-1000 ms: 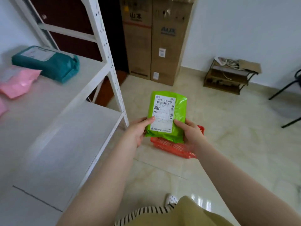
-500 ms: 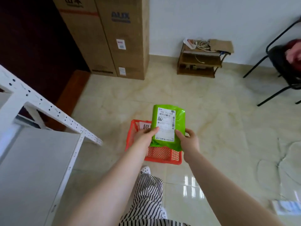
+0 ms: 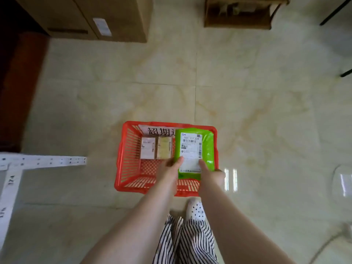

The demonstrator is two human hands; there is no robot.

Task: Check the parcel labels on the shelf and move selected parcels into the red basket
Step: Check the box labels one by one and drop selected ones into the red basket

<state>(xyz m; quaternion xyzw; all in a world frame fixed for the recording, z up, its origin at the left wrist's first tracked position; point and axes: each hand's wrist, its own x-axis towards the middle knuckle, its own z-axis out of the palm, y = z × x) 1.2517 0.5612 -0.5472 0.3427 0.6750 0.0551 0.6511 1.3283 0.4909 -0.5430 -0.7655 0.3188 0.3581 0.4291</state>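
A bright green parcel (image 3: 206, 149) with a white barcode label is held flat over the right half of the red basket (image 3: 126, 159). My left hand (image 3: 168, 171) grips its lower left edge, thumb on the label. My right hand (image 3: 212, 173) grips its lower right edge. The basket stands on the floor and bears a white sign with black characters on its far wall. Inside it, two small brown boxes (image 3: 156, 150) lie side by side near the far wall.
The white metal shelf frame (image 3: 43, 161) juts in at the left. Large cardboard cartons (image 3: 95, 18) stand at the far left, a low wooden rack (image 3: 240, 13) at the far right. My striped trousers and a dotted shoe (image 3: 196, 210) are just before the basket.
My view has tipped down from the shelf to the floor. Both hands have carried the green parcel lower, over the basket, whose inside with two boxes now shows.
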